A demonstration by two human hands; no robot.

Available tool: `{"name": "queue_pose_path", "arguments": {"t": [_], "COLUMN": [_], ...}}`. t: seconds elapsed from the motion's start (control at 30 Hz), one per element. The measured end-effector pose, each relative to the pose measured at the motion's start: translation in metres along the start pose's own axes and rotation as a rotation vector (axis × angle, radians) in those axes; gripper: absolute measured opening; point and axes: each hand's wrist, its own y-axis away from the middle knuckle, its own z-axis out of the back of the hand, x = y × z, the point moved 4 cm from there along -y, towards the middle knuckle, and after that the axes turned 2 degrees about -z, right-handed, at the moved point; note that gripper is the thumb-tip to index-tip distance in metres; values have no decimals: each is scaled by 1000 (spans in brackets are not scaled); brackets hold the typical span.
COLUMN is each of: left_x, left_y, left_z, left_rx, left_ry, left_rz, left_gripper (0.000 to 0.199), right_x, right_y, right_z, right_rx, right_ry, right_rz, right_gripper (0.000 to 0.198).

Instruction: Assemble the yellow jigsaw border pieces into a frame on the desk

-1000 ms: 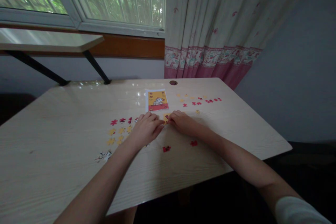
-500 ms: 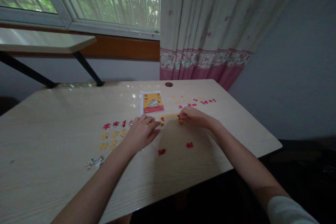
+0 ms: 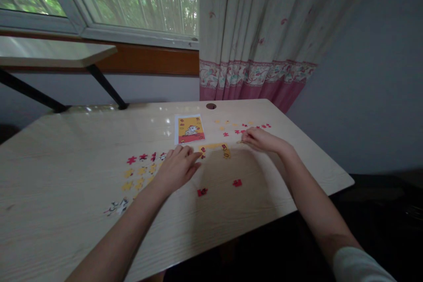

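On the tabletop lies a partly joined yellow jigsaw strip (image 3: 214,146), with darker printed shapes at both ends. My left hand (image 3: 178,166) rests at its left end, fingers spread, the fingertips touching the yellow pieces there. Right of the strip, my right hand (image 3: 259,139) is closed in a pinch on a small pale-yellow puzzle piece (image 3: 240,142), mostly covered by the fingers. Behind the strip lies the picture card (image 3: 191,130), showing a white animal on yellow and red. Two red puzzle pieces, a left one (image 3: 202,192) and a right one (image 3: 237,183), lie nearer me.
Loose red pieces (image 3: 131,160), yellow pieces (image 3: 127,185) and white pieces (image 3: 123,205) are laid out at the left, partly under my left forearm. More red and yellow pieces (image 3: 225,134) are scattered at the back right. A raised shelf (image 3: 59,55) stands at the back left.
My right hand has moved right and slightly back from the strip's right end, leaving the printed pieces there uncovered. My left hand stays at the left end.
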Motion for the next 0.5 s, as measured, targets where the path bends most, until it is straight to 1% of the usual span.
{"name": "queue_pose_path", "arguments": {"t": [0.1, 0.17, 0.2, 0.27, 0.37, 0.5], "left_x": [0, 0, 0, 0, 1, 1], "left_y": [0, 0, 0, 0, 0, 0], "left_z": [0, 0, 0, 0, 0, 1], "left_rx": [-5, -9, -10, -15, -24, -20], "left_ry": [6, 16, 20, 26, 26, 20], "left_rz": [9, 13, 12, 9, 5, 13], "left_gripper": [29, 29, 30, 30, 30, 30], "right_x": [-38, -64, -75, -92, -102, -101], "right_y": [10, 19, 23, 29, 32, 28], "right_z": [13, 20, 22, 22, 16, 8], "right_rx": [4, -18, -27, -2, 76, 176], "right_ry": [30, 18, 4, -45, -128, -194], "right_rz": [-142, -236, -283, -350, -370, -352], "right_gripper": [21, 23, 24, 25, 29, 35]}}
